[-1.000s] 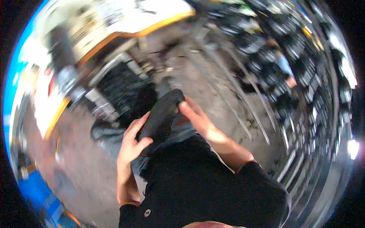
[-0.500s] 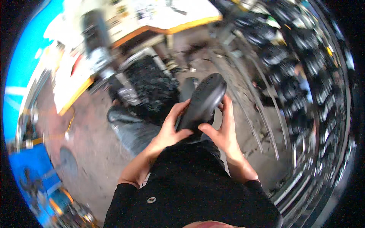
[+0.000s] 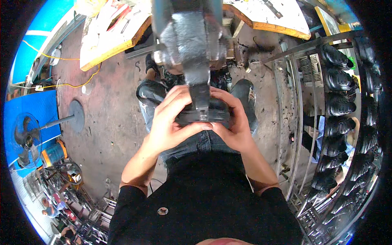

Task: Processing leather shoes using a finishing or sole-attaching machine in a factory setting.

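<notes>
Both my hands grip a black shoe [image 3: 220,116] held crosswise over my lap. My left hand [image 3: 168,121] wraps its left end and my right hand [image 3: 234,122] its right end. My thumbs nearly meet along its near side. Right above it stands a grey metal machine head [image 3: 188,38], whose narrow dark arm [image 3: 200,92] comes down between my hands to the shoe. That arm hides the shoe's middle; whether it presses on the shoe I cannot tell.
White worktables with yellow edges [image 3: 108,55] flank the machine. On the right, a metal rack [image 3: 295,122] holds rows of black shoes [image 3: 341,108], with a person partly visible behind it. A fan [image 3: 27,136] and a yellow cable [image 3: 92,77] are at left.
My view has swung left toward the machine. The shoe, held lengthwise and tilted before, now lies crosswise at the machine's arm, with both hands still on it.
</notes>
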